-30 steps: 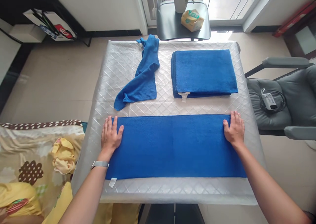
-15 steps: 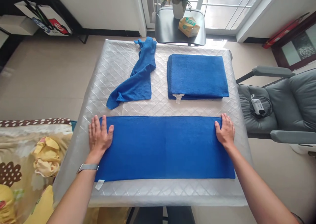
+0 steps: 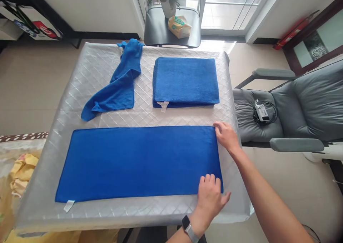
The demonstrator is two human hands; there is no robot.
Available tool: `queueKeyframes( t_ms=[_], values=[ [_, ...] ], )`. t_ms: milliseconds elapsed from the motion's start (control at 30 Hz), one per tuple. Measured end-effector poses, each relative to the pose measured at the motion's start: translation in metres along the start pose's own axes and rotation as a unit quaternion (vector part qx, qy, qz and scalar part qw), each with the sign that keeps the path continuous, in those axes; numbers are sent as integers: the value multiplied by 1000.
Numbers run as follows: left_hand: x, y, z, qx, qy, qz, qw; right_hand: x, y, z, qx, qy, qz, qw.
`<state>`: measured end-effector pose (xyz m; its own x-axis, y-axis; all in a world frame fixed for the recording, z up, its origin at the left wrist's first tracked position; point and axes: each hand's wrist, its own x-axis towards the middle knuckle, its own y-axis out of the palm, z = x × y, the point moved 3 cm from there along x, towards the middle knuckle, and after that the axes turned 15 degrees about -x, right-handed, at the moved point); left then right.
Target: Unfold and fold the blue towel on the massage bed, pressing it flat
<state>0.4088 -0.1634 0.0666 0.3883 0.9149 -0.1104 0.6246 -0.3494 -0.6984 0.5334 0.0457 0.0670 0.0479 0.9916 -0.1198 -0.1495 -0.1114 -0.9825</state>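
Note:
A long blue towel [image 3: 139, 160] lies flat across the front of the table, its white label [image 3: 69, 206] sticking out at the near left corner. My left hand [image 3: 210, 196], with a watch on the wrist, rests on the towel's near right corner, thumb held apart from the fingers. At the far right corner my right hand [image 3: 227, 135] pinches the towel's edge. Behind the towel sits a folded stack of blue towels [image 3: 186, 79] with a white label at its front. A crumpled blue towel [image 3: 118, 84] lies behind on the left.
A silver quilted cover [image 3: 112, 119] spreads over the table. Past the far edge, a dark chair [image 3: 154, 30] holds a potted plant [image 3: 168, 7] and a yellow tissue pack [image 3: 180, 26]. On the right stands a grey armchair [image 3: 291, 110] with a cabled white adapter [image 3: 262, 112].
My left hand has left the towel's left end and crossed to its near right corner. My right hand stays by the far right corner, fingers now closed on the edge. The view has shifted right.

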Motion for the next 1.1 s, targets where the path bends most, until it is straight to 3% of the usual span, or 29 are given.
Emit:
queueKeyframes(
  t_ms=[100,267,633,933,1100],
  values=[
    [6,14,-6,26,-16,3,1000,-1,-5,4,-29,-2,4,1000],
    [0,15,1,41,-1,11,999,0,-6,5,-66,-11,-6,998],
    [-10,18,-7,34,24,6,999,3,-9,4,-52,-2,-14,999],
    [-20,6,-24,-175,53,-51,982,5,-8,-13,-32,54,-2,998],
    [-36,-24,-1,-301,52,-82,949,-3,-25,-14,-38,111,22,993]
  ],
)
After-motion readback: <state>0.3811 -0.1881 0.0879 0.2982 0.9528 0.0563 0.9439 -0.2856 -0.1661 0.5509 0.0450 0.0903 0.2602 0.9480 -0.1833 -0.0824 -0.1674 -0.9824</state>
